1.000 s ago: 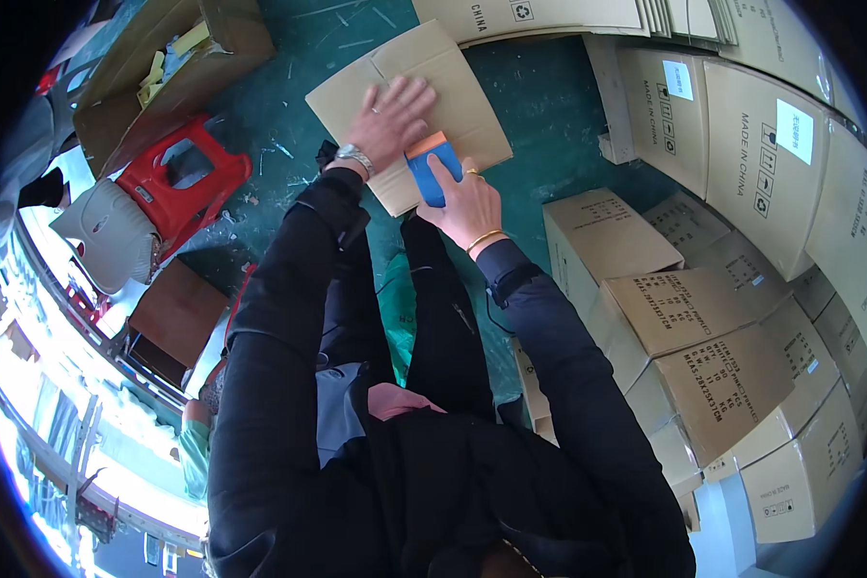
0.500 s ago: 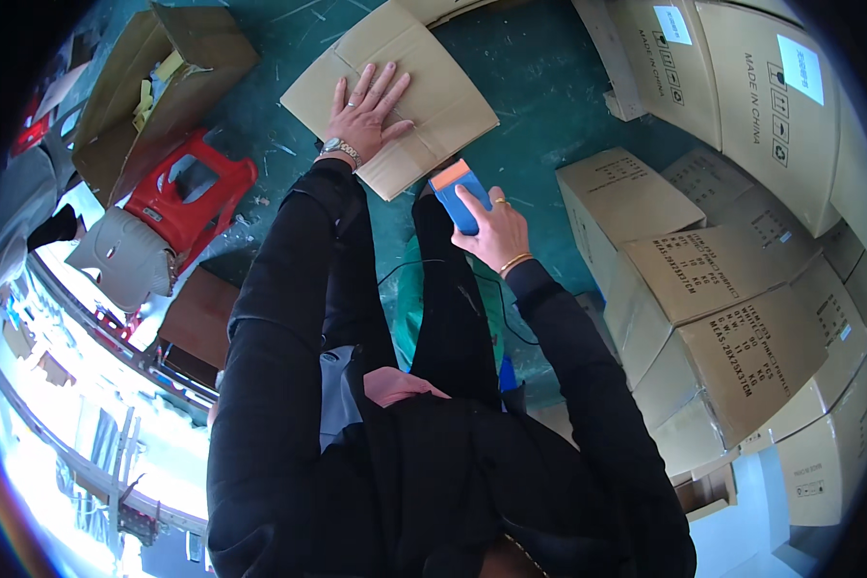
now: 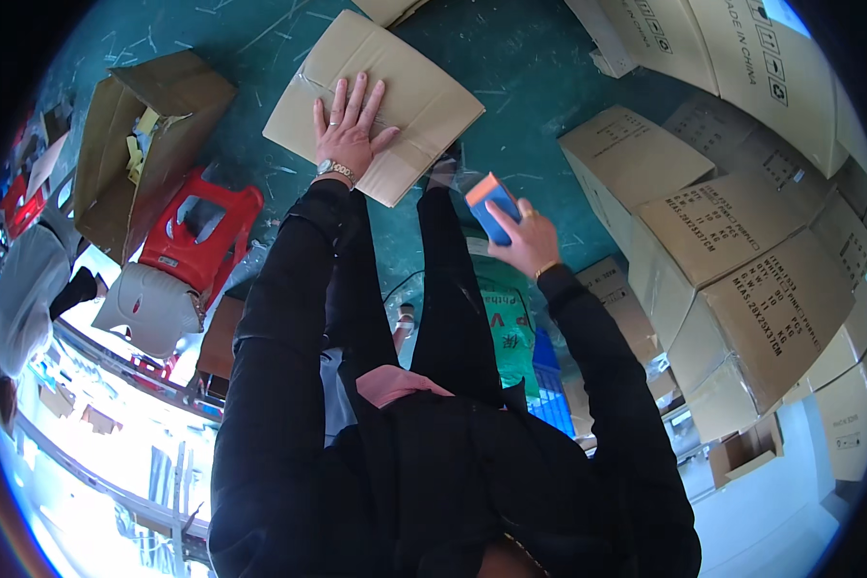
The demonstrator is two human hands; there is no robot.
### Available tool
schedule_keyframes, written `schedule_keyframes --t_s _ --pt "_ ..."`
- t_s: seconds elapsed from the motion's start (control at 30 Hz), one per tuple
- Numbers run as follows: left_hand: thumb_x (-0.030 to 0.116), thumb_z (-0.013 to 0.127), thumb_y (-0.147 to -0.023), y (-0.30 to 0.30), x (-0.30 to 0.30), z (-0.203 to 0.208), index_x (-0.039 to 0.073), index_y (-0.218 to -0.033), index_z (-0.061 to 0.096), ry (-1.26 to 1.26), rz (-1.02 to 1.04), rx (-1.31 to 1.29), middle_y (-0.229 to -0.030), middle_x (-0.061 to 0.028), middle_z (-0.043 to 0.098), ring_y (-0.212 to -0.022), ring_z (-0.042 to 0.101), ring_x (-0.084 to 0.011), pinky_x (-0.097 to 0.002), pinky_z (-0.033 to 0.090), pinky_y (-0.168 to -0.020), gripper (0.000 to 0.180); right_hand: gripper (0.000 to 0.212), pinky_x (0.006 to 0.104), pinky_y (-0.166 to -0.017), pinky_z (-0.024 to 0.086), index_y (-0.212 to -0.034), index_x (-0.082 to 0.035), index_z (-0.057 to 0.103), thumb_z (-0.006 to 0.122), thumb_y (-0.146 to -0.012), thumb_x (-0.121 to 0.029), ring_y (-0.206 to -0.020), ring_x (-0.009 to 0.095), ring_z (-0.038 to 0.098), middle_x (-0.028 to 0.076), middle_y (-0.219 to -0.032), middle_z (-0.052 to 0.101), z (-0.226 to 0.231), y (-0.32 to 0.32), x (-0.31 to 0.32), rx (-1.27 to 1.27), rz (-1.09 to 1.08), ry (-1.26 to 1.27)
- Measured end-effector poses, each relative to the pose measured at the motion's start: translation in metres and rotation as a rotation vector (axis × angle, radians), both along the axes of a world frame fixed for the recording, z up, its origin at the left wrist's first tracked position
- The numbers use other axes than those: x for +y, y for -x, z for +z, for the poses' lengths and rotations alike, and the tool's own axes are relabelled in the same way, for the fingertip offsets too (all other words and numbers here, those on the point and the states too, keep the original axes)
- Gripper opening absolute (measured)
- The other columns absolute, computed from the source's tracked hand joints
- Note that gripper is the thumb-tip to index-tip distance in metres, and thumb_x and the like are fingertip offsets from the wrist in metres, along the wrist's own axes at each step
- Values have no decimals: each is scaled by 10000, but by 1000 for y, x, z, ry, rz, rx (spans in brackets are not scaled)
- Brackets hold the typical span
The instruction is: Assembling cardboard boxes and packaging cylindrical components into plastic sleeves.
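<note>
My left hand [image 3: 350, 135] lies flat with fingers spread on top of a plain brown cardboard box [image 3: 416, 106]. The box stands at a slant on the green floor in front of my legs, its top flaps folded down with a seam across them. In my right hand [image 3: 528, 239] is a blue block-shaped hand tool with an orange end [image 3: 489, 209]; its exact kind I cannot make out. My fingers wrap round its blue side. The tool is held in the air to the right of the box, apart from it.
Printed cartons [image 3: 713, 226] are stacked along the right. To the left, a red plastic stool [image 3: 202, 226] stands beside an open carton [image 3: 178, 144] with yellow pieces inside. A grey padded thing [image 3: 149, 310] leans by the stool. A green sack [image 3: 504, 308] lies by my right leg.
My right hand has moved the blue tool right and slightly down, farther from the box. My left hand stays flat on the box. The whole view has shifted a little.
</note>
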State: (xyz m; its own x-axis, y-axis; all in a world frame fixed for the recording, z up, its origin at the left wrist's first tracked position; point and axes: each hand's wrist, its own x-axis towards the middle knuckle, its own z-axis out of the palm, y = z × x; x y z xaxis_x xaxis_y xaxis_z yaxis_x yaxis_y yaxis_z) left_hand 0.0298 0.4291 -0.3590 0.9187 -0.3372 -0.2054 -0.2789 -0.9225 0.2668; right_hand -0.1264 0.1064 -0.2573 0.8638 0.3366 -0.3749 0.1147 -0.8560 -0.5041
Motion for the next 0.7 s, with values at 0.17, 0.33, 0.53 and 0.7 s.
schedule_keyframes --t_s 0.17,0.33,0.53,0.7 --pt "697 481 -927 0 -8 -5 351 -1610 211 7 8 1 -1687 39 174 -1563 108 -229 -566 34 -1230 812 617 469 -701 558 -1262 -198 649 786 -686 -372 -825 384 668 188 -1087 570 -46 -54 41 122 -34 92" --pt "691 486 -929 -1 -5 -7 350 -1609 216 -9 2 26 -1688 37 171 -1564 103 -233 -574 23 -1227 808 576 489 -739 559 -1192 -174 688 790 -683 -421 -863 408 669 216 -1094 596 -78 -92 77 246 -107 116" --pt "675 511 -927 -1 -9 -4 344 -1607 236 36 14 -2 -1690 39 168 -1563 113 -238 -603 23 -1211 805 529 503 -764 553 -1108 -144 721 799 -668 -428 -853 426 667 222 -1053 616 -90 -97 86 342 -326 85" --pt "705 581 -873 -14 10 -5 389 -1596 249 -49 -128 5 -1692 -42 164 -1555 135 -317 -621 105 -1189 857 525 498 -797 557 -1081 -133 740 803 -657 -435 -887 426 672 222 -1060 633 -83 -96 83 304 -268 89"
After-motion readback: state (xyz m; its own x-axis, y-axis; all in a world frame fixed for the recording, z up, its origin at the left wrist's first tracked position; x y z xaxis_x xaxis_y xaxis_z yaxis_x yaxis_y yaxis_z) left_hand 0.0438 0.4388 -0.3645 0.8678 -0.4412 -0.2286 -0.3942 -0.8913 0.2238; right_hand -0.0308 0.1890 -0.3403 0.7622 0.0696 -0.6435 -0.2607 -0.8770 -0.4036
